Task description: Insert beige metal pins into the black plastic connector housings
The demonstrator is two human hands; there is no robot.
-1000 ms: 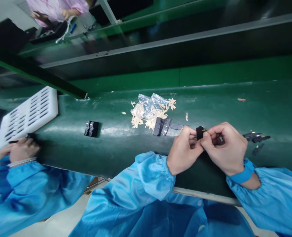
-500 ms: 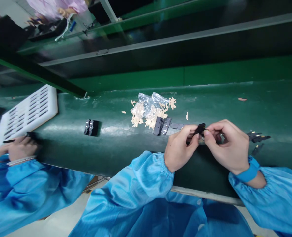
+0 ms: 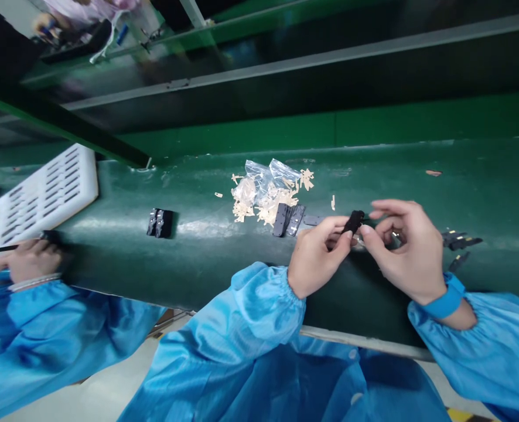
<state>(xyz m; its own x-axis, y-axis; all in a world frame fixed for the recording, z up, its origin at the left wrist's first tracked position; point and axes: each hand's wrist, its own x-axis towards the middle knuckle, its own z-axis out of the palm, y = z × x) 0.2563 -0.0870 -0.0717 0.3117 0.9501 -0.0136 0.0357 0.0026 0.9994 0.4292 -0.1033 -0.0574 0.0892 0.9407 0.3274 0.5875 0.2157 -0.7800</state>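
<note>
My left hand [image 3: 318,257] pinches a small black connector part [image 3: 354,221] between thumb and fingers, above the green workbench surface [image 3: 207,234]. My right hand [image 3: 406,252] is beside it with fingers spread, and its thumb tip sits close to the part's end. Just beyond my left fingertips lies a flat grey strip [image 3: 313,220]. A pair of black parts [image 3: 286,220] is close by. To the right of my right hand are several black pieces with metal pins [image 3: 459,241].
Clear plastic bags [image 3: 259,189] and beige scraps [image 3: 266,212] lie on the bench, with a black block [image 3: 160,223] further left. A co-worker's hand [image 3: 24,258] in a blue sleeve holds a dark tool near a white slotted tray [image 3: 44,193].
My right hand's fingers have opened away from the black part. The part now tilts more, and both hands sit slightly higher in view.
</note>
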